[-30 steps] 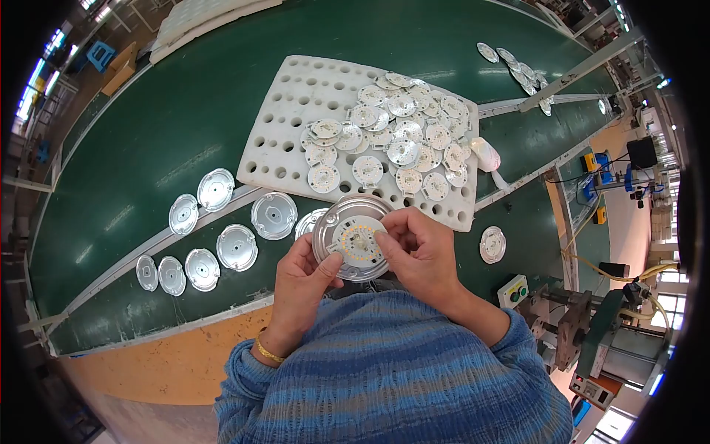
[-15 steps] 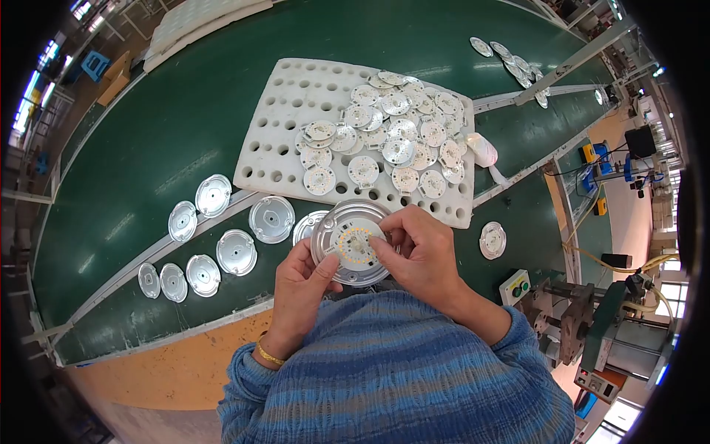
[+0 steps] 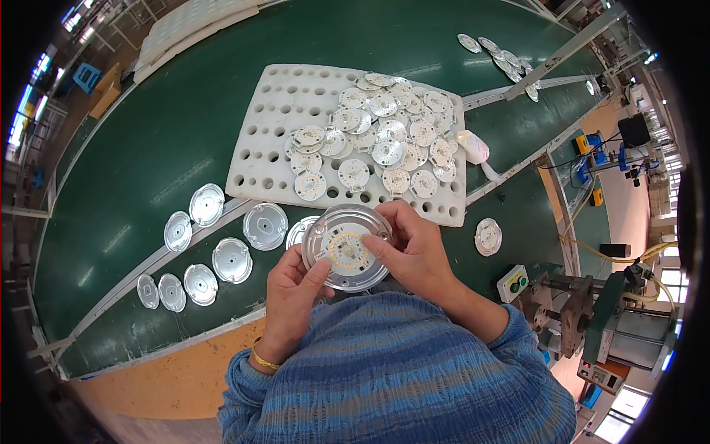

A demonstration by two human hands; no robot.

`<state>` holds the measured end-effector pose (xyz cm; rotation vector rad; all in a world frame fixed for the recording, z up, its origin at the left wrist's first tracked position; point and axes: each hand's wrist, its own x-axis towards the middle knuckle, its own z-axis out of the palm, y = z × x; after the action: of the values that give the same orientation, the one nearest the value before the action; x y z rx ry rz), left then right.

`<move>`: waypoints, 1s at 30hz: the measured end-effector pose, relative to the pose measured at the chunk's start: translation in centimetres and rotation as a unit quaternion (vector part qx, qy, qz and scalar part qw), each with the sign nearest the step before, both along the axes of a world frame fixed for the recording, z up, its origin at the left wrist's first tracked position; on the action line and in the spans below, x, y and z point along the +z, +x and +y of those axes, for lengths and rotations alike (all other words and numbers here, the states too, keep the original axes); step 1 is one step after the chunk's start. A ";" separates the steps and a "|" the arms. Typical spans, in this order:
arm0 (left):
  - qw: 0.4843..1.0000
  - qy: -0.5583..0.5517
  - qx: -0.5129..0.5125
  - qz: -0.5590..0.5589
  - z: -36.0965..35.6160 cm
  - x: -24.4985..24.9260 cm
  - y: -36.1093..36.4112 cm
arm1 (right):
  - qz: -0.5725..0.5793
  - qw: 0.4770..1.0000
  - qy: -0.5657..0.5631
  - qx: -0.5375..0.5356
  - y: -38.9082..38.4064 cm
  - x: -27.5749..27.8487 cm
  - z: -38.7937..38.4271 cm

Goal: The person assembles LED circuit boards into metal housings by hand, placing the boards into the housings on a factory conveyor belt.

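Note:
A round silver metal lamp base (image 3: 316,235) is held up in front of my chest, with a white round LED board (image 3: 346,259) lying in its middle. My left hand (image 3: 293,290) grips the lower left rim, its thumb resting on the edge of the board. On the right side, my right hand (image 3: 416,255) has its fingers behind the rim and its thumb on the board's upper right part. Another metal base (image 3: 297,232) is partly covered by the one in my hands. Beyond them, a heap of LED boards (image 3: 390,153) lies on a white foam tray (image 3: 251,157).
Several metal bases (image 3: 231,260) lie in rows at left on the green bench (image 3: 140,155). A single disc (image 3: 488,237) lies at right, near a green-button switch box (image 3: 512,283) and a press (image 3: 569,311). A small plastic bag (image 3: 473,148) touches the tray's right edge.
The view has shifted slightly, so the tray and discs appear a little further left. Both hands keep their hold on the lamp base, thumbs still on the board.

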<state>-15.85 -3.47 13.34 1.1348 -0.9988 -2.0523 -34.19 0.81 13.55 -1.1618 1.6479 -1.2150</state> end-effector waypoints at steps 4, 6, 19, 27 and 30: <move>1.000 -0.004 -0.004 0.000 0.0 0.0 0.1 | -0.055 0.998 0.008 0.006 -0.1 0.0 0.0; 1.000 -0.005 -0.005 -0.004 -0.1 0.0 0.1 | -0.054 0.998 0.023 0.009 -0.1 0.2 0.0; 1.000 0.000 -0.004 0.001 -0.2 -0.5 0.2 | -0.102 0.993 0.046 0.022 -0.2 0.4 -0.3; 1.000 -0.005 -0.005 -0.006 -0.4 -0.6 0.2 | -0.142 0.987 0.066 0.036 -0.3 0.3 -0.6; 1.000 -0.009 0.002 -0.001 -0.4 -0.7 0.1 | -0.128 0.988 0.075 0.041 -0.4 0.2 -0.7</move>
<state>-15.73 -3.83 12.62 1.1302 -1.0118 -2.0353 -34.55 0.16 13.72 -0.9297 1.4565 -1.1168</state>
